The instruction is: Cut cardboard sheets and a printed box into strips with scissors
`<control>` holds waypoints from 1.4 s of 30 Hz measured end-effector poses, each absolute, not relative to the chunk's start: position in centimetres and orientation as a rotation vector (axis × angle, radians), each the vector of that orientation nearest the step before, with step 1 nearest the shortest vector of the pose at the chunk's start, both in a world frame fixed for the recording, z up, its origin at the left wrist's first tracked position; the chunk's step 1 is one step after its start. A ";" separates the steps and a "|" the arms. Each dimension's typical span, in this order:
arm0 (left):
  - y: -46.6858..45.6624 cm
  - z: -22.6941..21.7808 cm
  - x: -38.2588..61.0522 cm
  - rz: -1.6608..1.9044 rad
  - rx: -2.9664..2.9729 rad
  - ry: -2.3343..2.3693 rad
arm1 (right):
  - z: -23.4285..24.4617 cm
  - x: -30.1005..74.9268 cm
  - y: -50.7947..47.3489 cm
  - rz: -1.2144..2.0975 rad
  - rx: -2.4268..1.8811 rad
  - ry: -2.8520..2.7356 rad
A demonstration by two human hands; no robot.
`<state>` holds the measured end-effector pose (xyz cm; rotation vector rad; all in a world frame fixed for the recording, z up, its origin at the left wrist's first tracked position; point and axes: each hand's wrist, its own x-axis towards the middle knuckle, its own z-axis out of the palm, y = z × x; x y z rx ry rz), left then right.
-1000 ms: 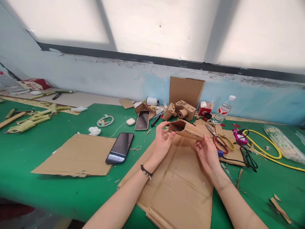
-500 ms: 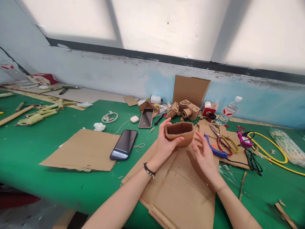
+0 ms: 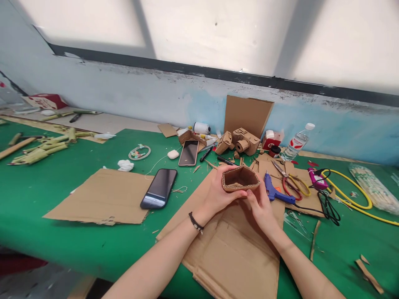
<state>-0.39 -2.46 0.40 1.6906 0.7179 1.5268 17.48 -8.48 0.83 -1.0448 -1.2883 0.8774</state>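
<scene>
A small open-topped cardboard box (image 3: pixel 241 187) is held up between my two hands, its hollow inside facing me. Around its left side wraps my left hand (image 3: pixel 218 189), thumb along the near wall. My right hand (image 3: pixel 262 205) grips the right side, its thumb meeting the left thumb at the front. Below them lies a large cardboard sheet (image 3: pixel 240 249). A blue glue gun (image 3: pixel 277 193) rests just right of my right hand. Behind the box, a cardboard model camera (image 3: pixel 246 141) stands near the wall.
Scissors (image 3: pixel 288 178) and a coiled yellow cable (image 3: pixel 349 199) lie to the right, near a water bottle (image 3: pixel 297 143). On the left are a dark phone (image 3: pixel 158 189), a flat cardboard piece (image 3: pixel 99 199) and a second phone (image 3: pixel 188 153). Cardboard scraps lie at lower right.
My right hand has closed onto the box's right side, where it was apart before. The box has turned slightly, its rim bent into a more angled shape. The view has shifted slightly.
</scene>
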 end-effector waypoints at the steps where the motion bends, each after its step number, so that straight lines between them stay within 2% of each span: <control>1: -2.5 0.5 -0.4 1.516 1.691 0.723 | 0.8 17.5 -8.5 0.864 -1.048 -1.295; 9: -3.9 1.9 0.0 1.542 1.718 0.818 | 0.6 17.6 -8.4 0.788 -1.065 -1.307; 28: -4.1 1.2 0.9 1.638 1.720 0.901 | 1.0 17.5 -8.3 0.768 -1.088 -1.283; 37: -3.9 4.3 -1.6 1.491 2.249 0.554 | 6.4 21.4 -9.3 0.865 -1.075 -1.371; 40: -4.5 4.8 -1.7 1.409 2.346 0.423 | 6.8 22.2 -9.6 0.840 -1.150 -1.460; 42: -4.5 4.9 -1.6 1.463 2.208 0.427 | 6.3 22.4 -9.3 0.816 -1.185 -1.408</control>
